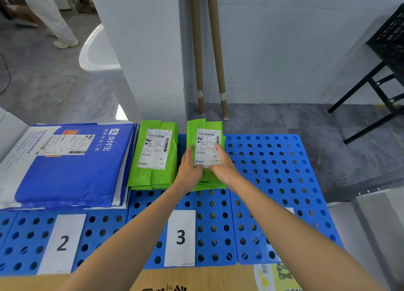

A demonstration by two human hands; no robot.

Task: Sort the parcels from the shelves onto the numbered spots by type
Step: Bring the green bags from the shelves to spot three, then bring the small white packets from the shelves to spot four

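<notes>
A big blue board [273,170] with holes lay flat, and a pile of blue parcels [72,174] sat on it behind the card marked 2 [62,243]. Two piles of green parcels [161,177] sat side by side behind the card marked 3 [180,238]. The left hand [190,166] and the right hand [223,165] both held the top green parcel [195,125] of the right pile by its sides, thumbs on its white label [207,146].

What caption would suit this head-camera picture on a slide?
Left hand and right hand hold a green parcel behind label 3.
</notes>
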